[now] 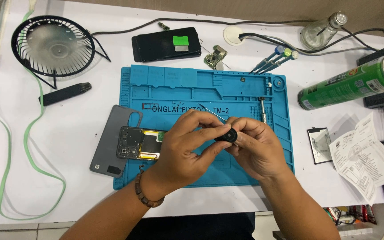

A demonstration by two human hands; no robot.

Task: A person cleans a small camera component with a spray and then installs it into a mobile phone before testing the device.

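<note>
- Left hand: above the lower middle of the mat, bead bracelet on the wrist; fingers curled, thumb and forefinger pinching the left edge of a small black round part.
- Right hand: just right of the left hand, fingers closed around the right side of the same black round part, which sits between the fingertips of both hands, lifted off the mat.
- Thin metal tool: a slim shaft jutting up and left from between the hands; which hand grips it cannot be told.
- Opened phone: lies flat just left of the left hand, partly under it, inner boards and camera cluster exposed.
- Grey back cover: under and left of the opened phone, half on the mat, half on the counter.
- Blue work mat: beneath both hands, compartments along its far edge.
- Folded paper sheets and a small flat battery: right of the mat.
- Green spray can: lying on its side, far right.
- Screwdrivers, small circuit board, dark phone: beyond the mat's far edge.
- Black desk fan: far left corner.
</note>
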